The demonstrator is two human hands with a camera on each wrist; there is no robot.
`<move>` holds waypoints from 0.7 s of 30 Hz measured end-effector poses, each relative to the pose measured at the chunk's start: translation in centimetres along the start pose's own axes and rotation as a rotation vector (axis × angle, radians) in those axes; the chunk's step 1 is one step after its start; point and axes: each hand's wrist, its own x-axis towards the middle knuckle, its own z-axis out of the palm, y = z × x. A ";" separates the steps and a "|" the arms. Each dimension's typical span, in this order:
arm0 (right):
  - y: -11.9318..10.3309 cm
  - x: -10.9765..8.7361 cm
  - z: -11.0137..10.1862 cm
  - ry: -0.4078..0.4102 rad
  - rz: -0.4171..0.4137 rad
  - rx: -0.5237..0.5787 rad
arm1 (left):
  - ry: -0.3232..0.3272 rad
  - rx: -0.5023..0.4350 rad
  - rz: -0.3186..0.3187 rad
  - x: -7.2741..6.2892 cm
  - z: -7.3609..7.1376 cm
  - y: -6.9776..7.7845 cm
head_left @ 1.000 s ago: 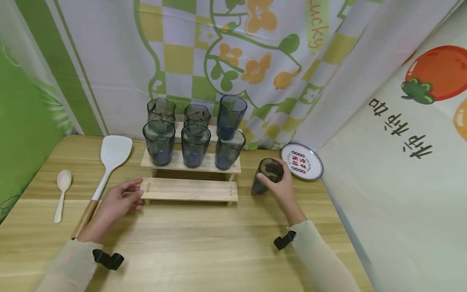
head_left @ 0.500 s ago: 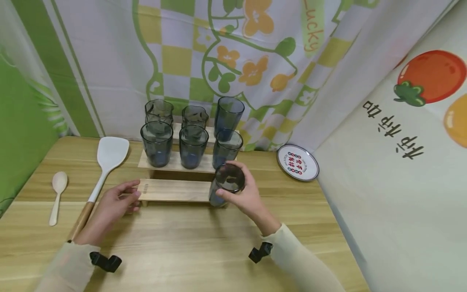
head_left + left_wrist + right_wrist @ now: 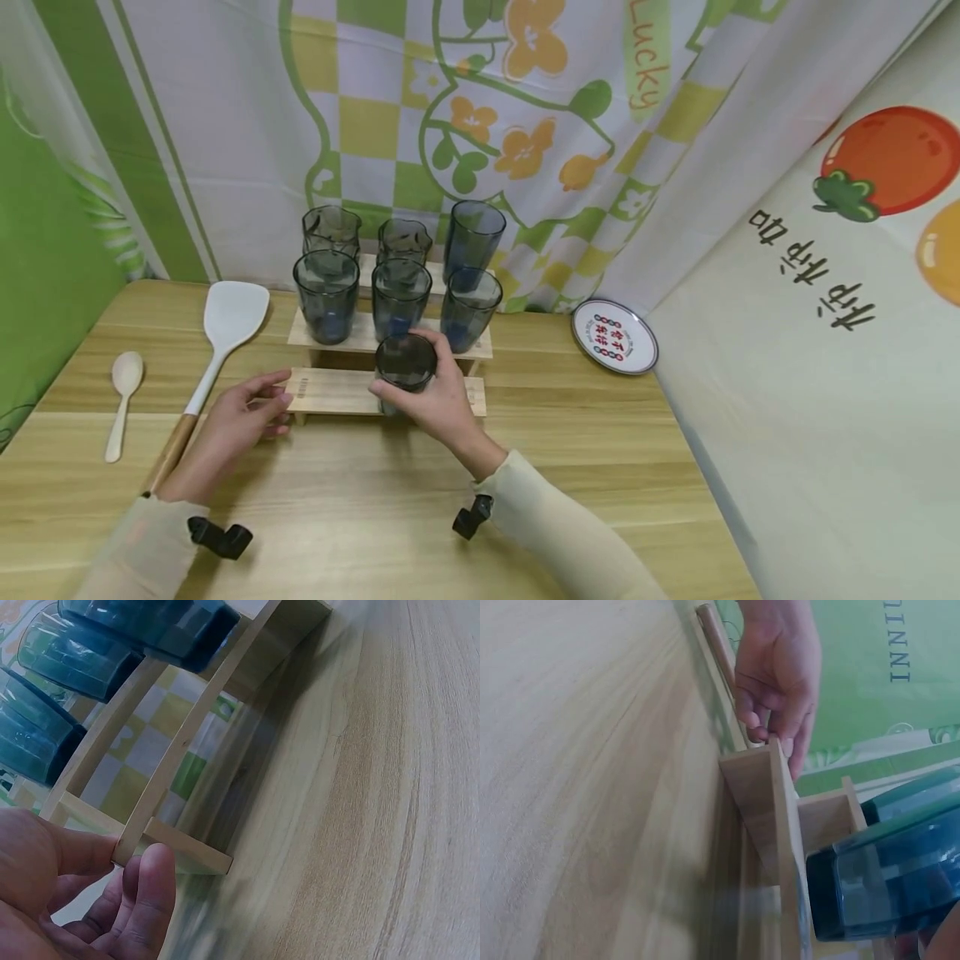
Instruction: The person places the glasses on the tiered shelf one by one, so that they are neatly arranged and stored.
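Note:
A three-tier wooden rack stands on the table. My left hand pinches the left end of its lowest board between thumb and fingers, as the left wrist view shows closely. In my right hand I grip a dark tinted glass over the middle of that board. Its base looks very near the board in the right wrist view; I cannot tell whether they touch. Three similar glasses, the middle one among them, stand on the second tier. Two wavy glasses and a tall glass occupy the top tier.
On the left lie a white spatula with a wooden handle and a small pale spoon. A round plate with red lettering leans at the right rear. Behind the rack hangs a patterned curtain.
My right hand has carried the glass leftward from the table at the rack's right to over the middle of the lowest board. My left hand has stayed at the board's left end.

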 end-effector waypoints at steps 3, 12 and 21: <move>0.2 0.1 0.5 0.014 0.010 -0.016 | 0.005 0.005 -0.001 0.0 0.1 0.0; -0.2 -0.1 0.8 0.027 0.050 -0.157 | 0.006 0.016 0.004 0.0 0.2 0.2; 0.2 -0.8 -0.2 -0.062 0.046 -0.160 | 0.012 0.025 -0.003 0.0 0.2 0.2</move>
